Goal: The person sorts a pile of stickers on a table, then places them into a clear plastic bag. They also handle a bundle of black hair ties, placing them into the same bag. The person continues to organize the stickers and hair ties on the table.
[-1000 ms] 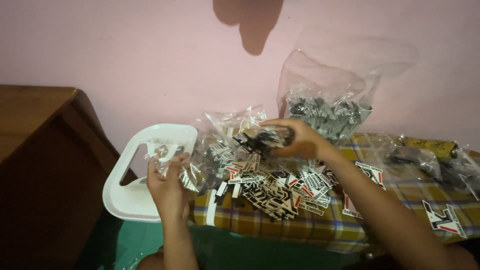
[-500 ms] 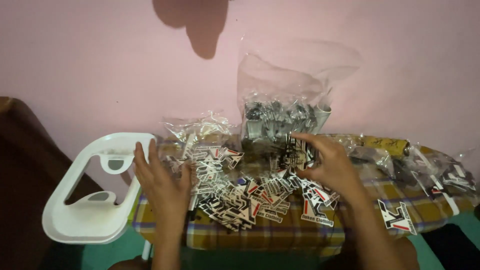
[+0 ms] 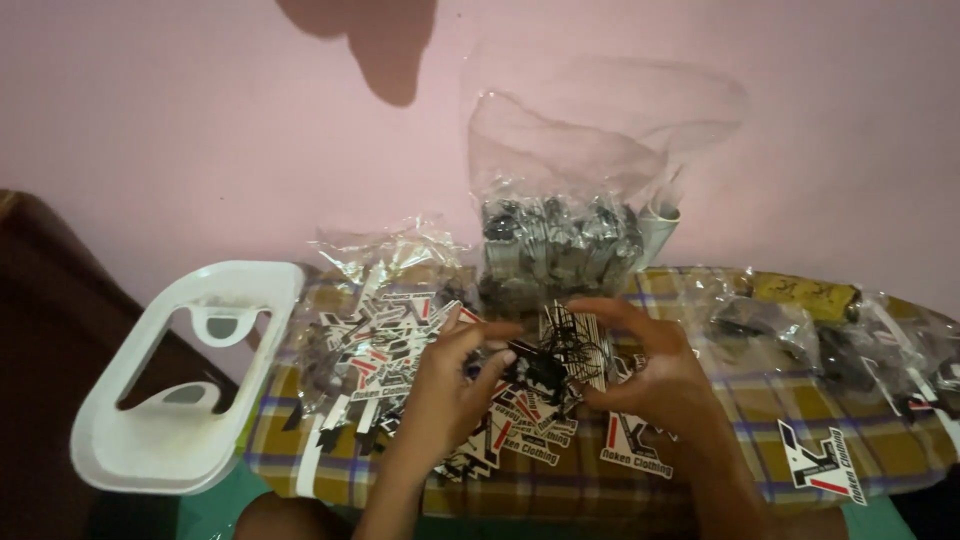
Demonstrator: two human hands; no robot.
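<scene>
Pink wall behind, and a plaid-covered board (image 3: 700, 470) running across the lower frame. Both hands meet at centre: left hand (image 3: 450, 385) and right hand (image 3: 650, 375) pinch one bundle of hang tags (image 3: 560, 350) with black strings, long axis roughly upright, strings spilling toward lower left. Loose tags (image 3: 380, 350) too many to count, one big clear bag (image 3: 560, 240) above, one white plastic chair (image 3: 180, 380) at left.
</scene>
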